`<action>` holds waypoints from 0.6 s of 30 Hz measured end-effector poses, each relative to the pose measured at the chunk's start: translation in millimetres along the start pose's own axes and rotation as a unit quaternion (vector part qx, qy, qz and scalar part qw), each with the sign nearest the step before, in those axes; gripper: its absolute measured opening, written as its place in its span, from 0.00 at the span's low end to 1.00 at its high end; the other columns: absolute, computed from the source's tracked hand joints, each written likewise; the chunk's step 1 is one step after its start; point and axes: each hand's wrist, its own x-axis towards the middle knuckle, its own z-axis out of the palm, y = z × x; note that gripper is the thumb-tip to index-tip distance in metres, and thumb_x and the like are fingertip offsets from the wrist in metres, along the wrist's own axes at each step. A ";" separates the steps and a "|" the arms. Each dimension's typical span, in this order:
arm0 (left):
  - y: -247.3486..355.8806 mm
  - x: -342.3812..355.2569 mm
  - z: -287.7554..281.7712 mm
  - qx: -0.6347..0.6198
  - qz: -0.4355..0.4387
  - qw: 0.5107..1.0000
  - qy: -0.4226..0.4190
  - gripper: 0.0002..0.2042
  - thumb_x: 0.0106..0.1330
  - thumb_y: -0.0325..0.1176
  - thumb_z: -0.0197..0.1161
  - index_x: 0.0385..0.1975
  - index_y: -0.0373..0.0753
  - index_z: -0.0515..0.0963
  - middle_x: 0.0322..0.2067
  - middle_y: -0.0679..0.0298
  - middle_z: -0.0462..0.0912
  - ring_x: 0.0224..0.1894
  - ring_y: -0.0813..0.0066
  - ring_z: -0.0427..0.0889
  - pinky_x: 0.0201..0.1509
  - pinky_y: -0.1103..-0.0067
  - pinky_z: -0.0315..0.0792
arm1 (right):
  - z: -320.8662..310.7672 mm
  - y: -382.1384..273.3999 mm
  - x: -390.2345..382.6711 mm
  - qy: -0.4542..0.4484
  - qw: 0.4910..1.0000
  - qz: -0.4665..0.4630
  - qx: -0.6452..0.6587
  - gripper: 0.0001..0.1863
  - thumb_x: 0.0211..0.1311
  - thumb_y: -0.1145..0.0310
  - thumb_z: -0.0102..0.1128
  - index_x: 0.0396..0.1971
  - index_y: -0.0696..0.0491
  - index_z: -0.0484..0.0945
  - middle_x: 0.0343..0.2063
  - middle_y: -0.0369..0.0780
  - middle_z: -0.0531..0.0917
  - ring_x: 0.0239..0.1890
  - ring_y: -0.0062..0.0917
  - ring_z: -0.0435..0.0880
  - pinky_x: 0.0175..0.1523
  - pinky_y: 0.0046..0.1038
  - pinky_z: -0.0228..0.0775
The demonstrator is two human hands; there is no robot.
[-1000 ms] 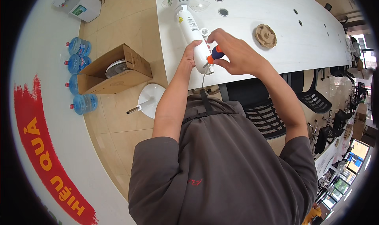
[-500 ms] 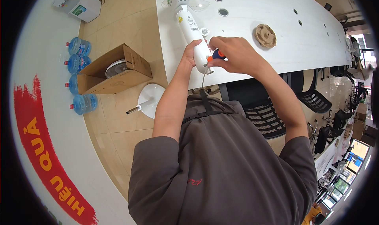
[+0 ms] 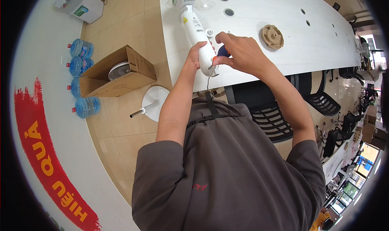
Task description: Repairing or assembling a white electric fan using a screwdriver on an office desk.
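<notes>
Well, from my remote post I see the white table [image 3: 279, 10] stretching away to the right, an open cardboard box [image 3: 142, 69] on the floor to its left. The white fan [image 3: 193, 24] lies at the table's left end, base end toward the person. The left hand [image 3: 195, 56] wraps its shaft; the right hand [image 3: 246, 54] grasps a blue-and-orange screwdriver [image 3: 222, 51] near that end, tip hidden from me. Beside the shaft sits a small white round part [image 3: 209, 32].

Our left forearm [image 3: 175, 105] reaches between 12 and 1 o'clock, its left hand [image 3: 197, 55] curled in a grip. Our right forearm [image 3: 289, 99] slants toward 11; the right hand [image 3: 245, 56] grips with fingers [image 3: 223, 38] bent, thumb [image 3: 223, 60] toward 9.
</notes>
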 end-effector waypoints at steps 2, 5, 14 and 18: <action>-4.1 7.9 -7.1 -0.022 0.029 0.999 -0.010 0.20 0.60 0.38 0.65 0.48 0.33 0.73 0.35 0.51 0.81 0.37 0.58 0.84 0.45 0.62 0.83 | 2.0 3.8 -1.8 0.070 0.996 -0.050 0.011 0.22 0.62 0.59 0.70 0.48 0.53 0.70 0.36 0.44 0.82 0.33 0.33 0.86 0.36 0.33 0.75; -5.3 16.0 -20.1 -0.068 0.020 0.997 -0.040 0.20 0.60 0.38 0.65 0.48 0.33 0.73 0.35 0.52 0.81 0.36 0.58 0.84 0.44 0.62 0.83 | -1.3 1.5 -1.3 0.084 0.983 -0.107 0.121 0.26 0.60 0.51 0.70 0.47 0.53 0.72 0.34 0.41 0.82 0.31 0.35 0.86 0.35 0.33 0.75; -2.3 3.8 0.3 -0.035 0.030 0.999 -0.001 0.21 0.59 0.38 0.66 0.48 0.33 0.73 0.34 0.51 0.81 0.36 0.59 0.84 0.45 0.62 0.83 | 4.4 4.5 3.4 0.108 0.988 -0.092 0.059 0.25 0.58 0.58 0.73 0.48 0.53 0.71 0.33 0.43 0.83 0.34 0.36 0.85 0.37 0.34 0.75; -2.4 3.8 1.4 -0.067 0.031 0.997 0.017 0.20 0.60 0.38 0.66 0.48 0.33 0.74 0.34 0.51 0.81 0.36 0.59 0.84 0.45 0.62 0.83 | -7.4 -4.7 7.0 -0.013 0.996 -0.024 0.079 0.26 0.56 0.57 0.74 0.48 0.53 0.72 0.36 0.42 0.82 0.36 0.36 0.85 0.38 0.34 0.75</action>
